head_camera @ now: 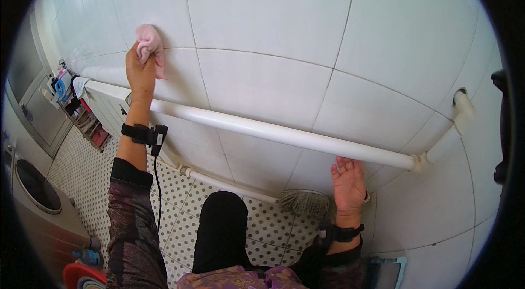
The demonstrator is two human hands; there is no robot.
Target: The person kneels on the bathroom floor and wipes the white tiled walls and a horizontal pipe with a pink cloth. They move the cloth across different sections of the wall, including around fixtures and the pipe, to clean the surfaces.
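Note:
My left hand (141, 68) grips a crumpled pink cloth (150, 39) against the white wall tiles (262, 88), near a grout line. A thick white pipe (262, 128) runs along the wall below it, passing behind my left forearm. My right hand (348, 182) is palm up under the pipe's right part, with its fingertips at the pipe's lower edge. Whether they press on the pipe I cannot tell. Nothing is seen in that hand. Each forearm wears a black strap with a small device, and a cable hangs from the left one.
A white radiator (107, 102) adjoins the pipe at left, near a cluttered rack (88, 125). A mop head (305, 202) sits by the wall under the pipe. At lower left are a front-loading washing machine (45, 207) and a red basin (80, 274). Dotted tiles (270, 223) cover the floor.

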